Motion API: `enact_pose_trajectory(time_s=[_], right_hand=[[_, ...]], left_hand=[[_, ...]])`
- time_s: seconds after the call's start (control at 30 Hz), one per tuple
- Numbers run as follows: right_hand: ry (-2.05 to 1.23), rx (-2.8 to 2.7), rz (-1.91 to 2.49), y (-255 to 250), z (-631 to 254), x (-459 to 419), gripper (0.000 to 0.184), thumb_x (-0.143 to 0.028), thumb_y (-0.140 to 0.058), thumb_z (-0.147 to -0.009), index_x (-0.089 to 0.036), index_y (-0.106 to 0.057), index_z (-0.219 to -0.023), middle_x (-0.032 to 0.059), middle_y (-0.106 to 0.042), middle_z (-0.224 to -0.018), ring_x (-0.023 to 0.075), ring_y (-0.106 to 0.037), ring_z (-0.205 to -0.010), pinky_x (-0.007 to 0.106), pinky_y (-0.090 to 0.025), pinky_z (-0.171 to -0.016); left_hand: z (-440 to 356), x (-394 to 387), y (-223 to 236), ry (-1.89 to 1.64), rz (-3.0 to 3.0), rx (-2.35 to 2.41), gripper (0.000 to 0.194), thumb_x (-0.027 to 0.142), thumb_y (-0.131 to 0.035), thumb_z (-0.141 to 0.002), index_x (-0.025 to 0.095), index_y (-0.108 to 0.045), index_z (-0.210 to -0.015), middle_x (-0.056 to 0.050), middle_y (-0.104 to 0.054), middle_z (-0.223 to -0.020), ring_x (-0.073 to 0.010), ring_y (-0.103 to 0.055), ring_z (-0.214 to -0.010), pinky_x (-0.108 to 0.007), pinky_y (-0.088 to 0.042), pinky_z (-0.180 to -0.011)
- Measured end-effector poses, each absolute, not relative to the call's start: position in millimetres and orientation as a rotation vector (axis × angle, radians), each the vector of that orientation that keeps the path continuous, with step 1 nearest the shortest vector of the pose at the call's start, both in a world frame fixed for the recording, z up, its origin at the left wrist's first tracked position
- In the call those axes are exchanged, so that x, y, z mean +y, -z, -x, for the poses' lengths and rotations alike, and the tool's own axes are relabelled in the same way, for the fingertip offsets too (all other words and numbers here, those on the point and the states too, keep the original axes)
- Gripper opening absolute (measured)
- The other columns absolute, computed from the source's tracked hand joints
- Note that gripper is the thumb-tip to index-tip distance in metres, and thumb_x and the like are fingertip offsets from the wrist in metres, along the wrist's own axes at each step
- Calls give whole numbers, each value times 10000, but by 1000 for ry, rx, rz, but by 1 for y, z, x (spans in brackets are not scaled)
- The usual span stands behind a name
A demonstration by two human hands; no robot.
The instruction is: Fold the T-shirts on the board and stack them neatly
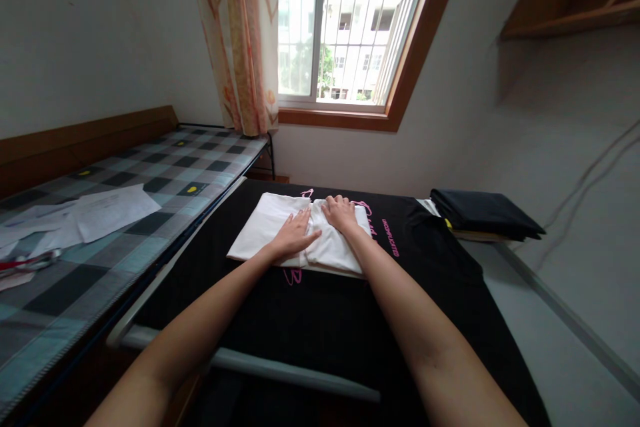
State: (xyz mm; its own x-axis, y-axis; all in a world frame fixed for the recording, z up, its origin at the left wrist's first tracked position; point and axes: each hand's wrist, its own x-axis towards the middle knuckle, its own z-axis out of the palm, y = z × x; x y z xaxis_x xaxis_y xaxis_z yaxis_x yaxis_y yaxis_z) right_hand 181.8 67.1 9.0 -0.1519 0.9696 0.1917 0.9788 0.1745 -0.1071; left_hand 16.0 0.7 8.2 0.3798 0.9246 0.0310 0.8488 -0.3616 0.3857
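A white folded cloth (265,227), perhaps a garment, lies flat on a black T-shirt (320,327) with pink lettering. My left hand (295,235) rests palm down near the cloth's middle, fingers stretched out and thumb apart. Just to its right, my right hand (341,212) presses on the cloth's far part, with its fingers slightly bent and spread. Between the two hands a crease runs across the white cloth. The black T-shirt is spread over a table (500,280), its neckline toward the right and its lower edge hanging over the front.
Left of the table stands a bed (210,153) with a checked cover and several loose papers (110,213). A black folder-like item (485,210) sits at the table's back right. A window (350,33) and a flowered curtain (245,40) are behind, with a wooden shelf (575,20) at upper right.
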Motion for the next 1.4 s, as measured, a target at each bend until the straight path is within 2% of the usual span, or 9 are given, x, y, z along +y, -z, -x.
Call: enact_pose_trajectory(time_s=[0.1, 0.43, 0.57, 0.63, 0.8, 0.97, 1.13, 1.23, 1.4], right_hand=[[77, -2219, 1863, -8, -182, 66, 377, -416, -335, -988, -214, -568, -1205, 144, -577, -1226, 308, -504, -1120, 445, -358, -934], [-17, -2200, 1750, -11, -177, 75, 398, -351, -208, -1018, -172, -508, -1209, 147, -588, -1229, 280, -512, -1116, 403, -364, -921], [12, -2275, 1849, -7, -174, 73, 359, -337, -290, -1002, -163, -523, -1212, 165, -560, -1256, 299, -495, -1139, 420, -355, -931], [11, -2287, 1856, -7, -172, 72, 348, -333, -310, -998, -170, -528, -1215, 163, -556, -1257, 294, -491, -1149, 415, -352, -937], [-20, -2167, 1766, -22, -184, 68, 335, -369, -395, -974, -210, -535, -1234, 131, -584, -1231, 262, -513, -1138, 373, -357, -948], [-48, -1925, 2024, -45, -224, 55, 313, -374, -439, -939, -199, -591, -1149, 139, -635, -1177, 284, -575, -1095, 405, -407, -911], [-332, -1843, 2296, -50, -259, 31, 522, -577, -421, -903, -163, -651, -1123, 205, -655, -1164, 339, -622, -1089, 437, -467, -861], [-442, -1815, 2337, -42, -266, 19, 618, -652, -433, -860, -136, -677, -1097, 232, -652, -1164, 358, -620, -1103, 448, -480, -863], [-612, -1893, 2038, -26, -272, 15, 532, -594, -504, -843, -161, -658, -1109, 154, -686, -1123, 300, -636, -1062, 394, -486, -883]], left_hand=[[-15, 1, -8, -238, -2354, 1676, 708, 494, -286, -942, 109, -207, -1530, -144, -210, -1593, -265, -147, -1482, -485, -102, -1192], [-18, -6, -1, -356, -2557, 1674, 587, 416, -365, -939, 140, -368, -1457, -140, -323, -1556, -346, -208, -1453, -617, -141, -1144], [-22, -13, -13, -696, -2550, 1634, 411, 399, -394, -954, 171, -532, -1267, -130, -572, -1326, -285, -484, -1271, -507, -325, -1093], [-25, -18, -18, -822, -2543, 1610, 378, 410, -413, -950, 179, -560, -1211, -118, -610, -1251, -256, -539, -1193, -442, -370, -1065], [-31, -29, -12, -500, -2770, 1271, 625, 540, -386, -935, 173, -385, -1441, -142, -388, -1517, -268, -299, -1425, -467, -148, -1183], [-34, -31, -4, -275, -2758, 1310, 796, 610, -350, -913, 133, -205, -1533, -170, -249, -1580, -281, -171, -1476, -488, -25, -1190], [-35, -29, -4, -297, -2737, 1278, 798, 613, -369, -914, 118, -238, -1525, -186, -255, -1573, -293, -203, -1467, -504, -58, -1187], [-34, -25, -7, -432, -2658, 1282, 666, 566, -306, -960, 152, -353, -1479, -145, -359, -1538, -253, -304, -1431, -464, -153, -1186], [-23, -16, -14, -802, -2505, 1647, 486, 358, -341, -973, 170, -461, -1405, -112, -448, -1485, -223, -396, -1372, -371, -300, -1137]])
